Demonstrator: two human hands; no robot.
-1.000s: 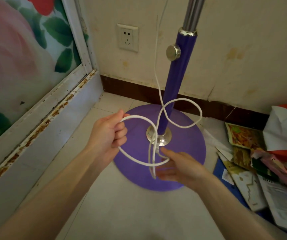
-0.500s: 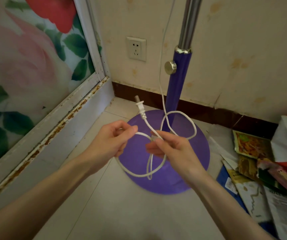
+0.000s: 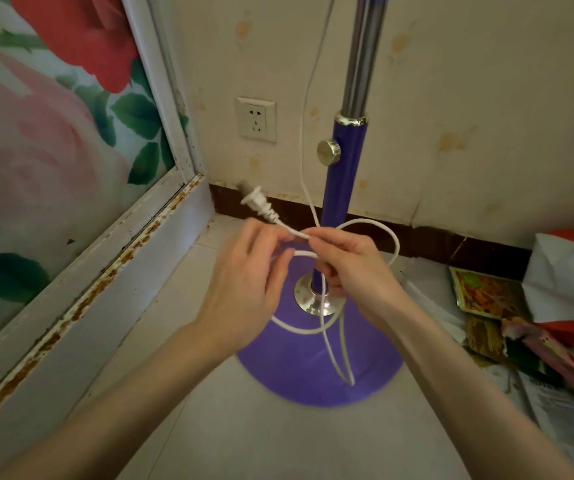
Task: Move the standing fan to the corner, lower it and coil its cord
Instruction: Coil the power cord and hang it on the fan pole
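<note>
So the fan [image 3: 342, 188] is parked right in the corner, purple base [image 3: 313, 372] flat on the tile floor [image 3: 244, 438] next to the rusty door frame [image 3: 105, 271] and up against the wall, which looks like the moving part is done. Can't see the fan head from here, so no idea whether the pole is fully lowered, though the height knob [image 3: 328, 151] is sitting right there on the purple tube. What's going on now is the cord [image 3: 396, 247]: both hands are up in front of the pole, close together, with a couple of white loops hanging below them over the base. The left hand [image 3: 244, 282] has its grip closed around the gathered loops, I'd guess to keep them the same size and stop them springing apart. The right hand [image 3: 355, 265] is pinching the tail end just behind the plug [image 3: 254, 202], thumb and fingers clamped on it, and the plug sticks out up and to the left, free in the air. My read is they're holding the stiff plug end out so it can be wrapped around the bundle to lock it. One strand runs up the wall side toward the fan head, so the coil has to stay close to the pole. The wall socket [image 3: 256, 119] is empty.
</note>
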